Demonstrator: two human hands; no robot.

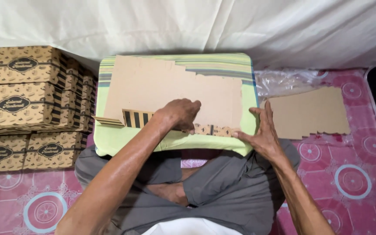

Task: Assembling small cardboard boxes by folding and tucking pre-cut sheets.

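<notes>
Grey trousers (pixel 223 191) over crossed legs fill the bottom of the view at six o'clock, with a strip of white shirt (pixel 188 228) at the very edge. Both bare forearms reach up from there toward a green striped cushion (pixel 122 139) resting on the lap at twelve o'clock. On the cushion lies a flat cardboard box blank (pixel 153 87), plain brown side up, its top edge cut in steps and its near edge folded back to show a printed strip of black and yellow stripes at about nine o'clock of the hands. The left hand (pixel 180 114) is curled, fingers bent down and pressing on the folded near edge of the blank close to its middle; it grips nothing that can be seen, only bears on the card. The right hand (pixel 262 132) is spread flat at three o'clock, fingers straight, touching the blank's near right corner and the cushion's edge. Well apart at two o'clock, a second cardboard blank (pixel 310 113) lies on the pink patterned mat (pixel 353 174), beside crumpled clear plastic (pixel 283 80). At nine o'clock stand stacked finished boxes (pixel 27 109), brown with dark oval labels. White cloth (pixel 196 26) hangs across the top at twelve.
</notes>
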